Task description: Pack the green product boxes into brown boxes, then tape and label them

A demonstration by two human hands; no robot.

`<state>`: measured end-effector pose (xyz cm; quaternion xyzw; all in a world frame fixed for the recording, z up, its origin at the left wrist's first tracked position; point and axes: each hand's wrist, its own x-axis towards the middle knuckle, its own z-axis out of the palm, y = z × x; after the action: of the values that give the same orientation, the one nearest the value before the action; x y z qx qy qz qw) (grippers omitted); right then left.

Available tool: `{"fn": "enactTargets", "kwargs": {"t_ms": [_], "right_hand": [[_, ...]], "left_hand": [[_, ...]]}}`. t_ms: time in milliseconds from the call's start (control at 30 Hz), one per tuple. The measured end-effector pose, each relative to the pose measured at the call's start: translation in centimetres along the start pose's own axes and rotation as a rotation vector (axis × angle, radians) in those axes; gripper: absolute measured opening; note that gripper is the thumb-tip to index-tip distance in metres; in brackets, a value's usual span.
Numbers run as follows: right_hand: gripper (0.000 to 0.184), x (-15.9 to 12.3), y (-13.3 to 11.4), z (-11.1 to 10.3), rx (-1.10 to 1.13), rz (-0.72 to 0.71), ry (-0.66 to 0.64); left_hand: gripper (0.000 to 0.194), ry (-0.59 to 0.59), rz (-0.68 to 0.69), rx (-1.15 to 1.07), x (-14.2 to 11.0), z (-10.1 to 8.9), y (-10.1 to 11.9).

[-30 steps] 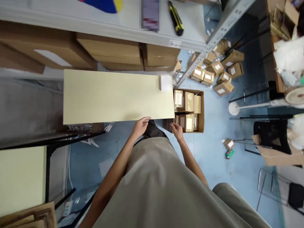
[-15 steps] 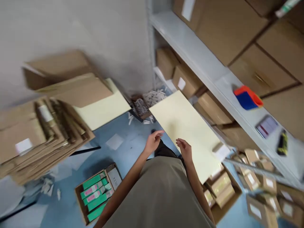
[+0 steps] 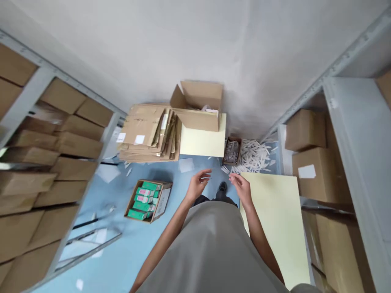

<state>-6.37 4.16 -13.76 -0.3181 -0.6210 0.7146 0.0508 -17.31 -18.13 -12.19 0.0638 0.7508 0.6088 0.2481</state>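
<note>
My left hand [image 3: 198, 183] hangs in front of my body with its fingers loosely spread, holding nothing. My right hand [image 3: 241, 186] is beside it, fingers apart and empty, close to the near corner of a pale yellow table [image 3: 275, 219] on my right. Ahead stands a second pale yellow table [image 3: 203, 142] carrying an open cardboard box [image 3: 197, 106] and a stack of flattened cartons [image 3: 149, 132]. On the blue floor to my left lies an open box of green packs [image 3: 148, 200].
Metal shelving with brown cartons [image 3: 45, 142] lines the left side; more shelving with cartons [image 3: 317, 162] lines the right. A small box [image 3: 231, 150] and scattered white pieces [image 3: 253, 154] lie by the wall. Blue floor [image 3: 116, 244] runs between.
My view has swung left from the shelf and table toward the far wall. Both hands left the table's edge and now hang free in front of me.
</note>
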Motion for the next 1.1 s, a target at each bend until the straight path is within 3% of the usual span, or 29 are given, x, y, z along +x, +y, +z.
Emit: {"fn": "enactTargets", "kwargs": {"t_ms": [200, 367, 600, 733, 867, 1100], "right_hand": [[0.058, 4.8, -1.7, 4.2, -0.058, 0.001, -0.249], [0.055, 6.4, -2.6, 8.5, -0.102, -0.009, -0.401], [0.049, 4.8, -3.0, 14.3, -0.201, 0.002, -0.580], [0.049, 2.1, -2.1, 19.7, -0.279, 0.023, -0.711], [0.050, -1.8, 0.4, 26.8, -0.356, 0.038, -0.828], [0.045, -9.0, 6.7, 39.2, -0.498, 0.126, -0.953]], "left_hand": [[0.045, 0.261, -0.048, -0.033, -1.7, -3.8, 0.1], [0.052, 0.428, -0.043, -0.065, -2.3, -6.8, -1.0], [0.062, 0.494, -0.038, -0.233, -2.8, -9.3, -3.7], [0.063, 0.495, -0.007, -0.331, -4.9, -12.0, -5.9], [0.060, 0.533, -0.022, -0.383, -8.9, -17.6, -9.3], [0.050, 0.680, -0.201, -0.395, -18.3, -30.9, -17.8]]}}
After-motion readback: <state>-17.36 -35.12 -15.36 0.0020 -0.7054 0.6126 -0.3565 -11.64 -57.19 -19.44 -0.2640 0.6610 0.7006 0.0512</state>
